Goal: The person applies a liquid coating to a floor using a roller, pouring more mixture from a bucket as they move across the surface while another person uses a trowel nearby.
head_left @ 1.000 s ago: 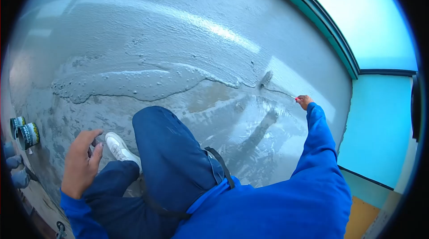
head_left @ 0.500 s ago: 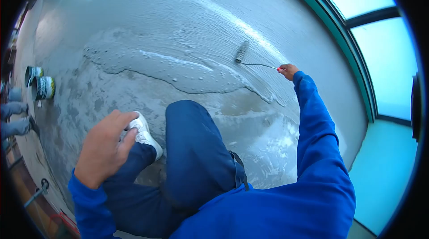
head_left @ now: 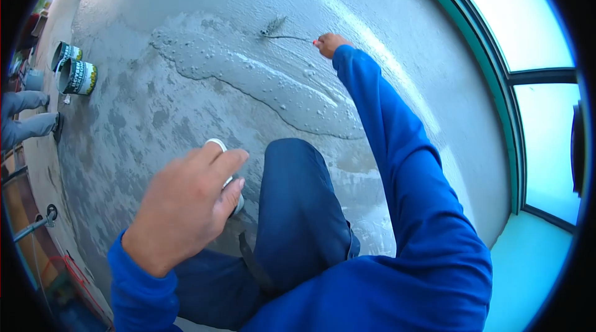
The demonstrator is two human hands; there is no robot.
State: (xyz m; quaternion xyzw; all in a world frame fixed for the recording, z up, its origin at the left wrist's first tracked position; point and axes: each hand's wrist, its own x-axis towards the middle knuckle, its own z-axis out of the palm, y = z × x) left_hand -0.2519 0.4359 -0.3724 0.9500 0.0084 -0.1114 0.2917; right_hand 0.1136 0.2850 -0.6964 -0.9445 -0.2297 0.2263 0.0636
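My right hand, arm stretched out ahead, grips the red handle of a paint roller. The roller's grey-coated sleeve rests on the wet floor surface, joined to the handle by a thin bent rod. Below it spreads a thick, bubbly band of wet grey coating with a ragged near edge. My left hand hovers near my bent knee with nothing visible in it, thumb and fingers apart. It partly hides my white shoe.
Two labelled buckets stand at the left on patchy grey floor. Another person's legs show at the left edge. A metal pole and red cord lie lower left. A green-framed window borders the right.
My right hand has swept the roller left and farther away over the wet coating. My left hand appears farther right, and the whole view has shifted.
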